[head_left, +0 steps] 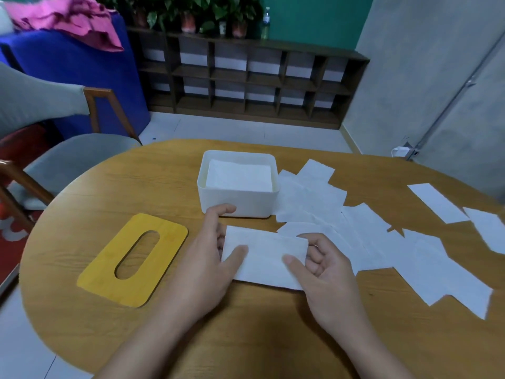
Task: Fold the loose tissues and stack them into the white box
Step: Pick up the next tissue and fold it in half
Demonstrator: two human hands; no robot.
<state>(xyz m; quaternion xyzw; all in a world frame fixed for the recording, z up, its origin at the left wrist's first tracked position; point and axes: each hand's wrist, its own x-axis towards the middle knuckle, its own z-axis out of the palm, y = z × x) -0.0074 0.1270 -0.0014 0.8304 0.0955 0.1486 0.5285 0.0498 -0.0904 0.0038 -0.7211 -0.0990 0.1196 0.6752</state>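
I see the left hand (pixel 207 258) pinching the folded tissue (pixel 263 258) at its left edge, thumb on top, and the right hand (pixel 325 272) pinching its right edge. It sits just in front of the white box (pixel 237 203), loose tissues (pixel 363 236) scattered right.

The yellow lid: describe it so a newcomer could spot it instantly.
On the wooden table, look left of the white box and the left hand. The yellow lid lies flat there, alone; it is the only coloured piece, with an oval slot.
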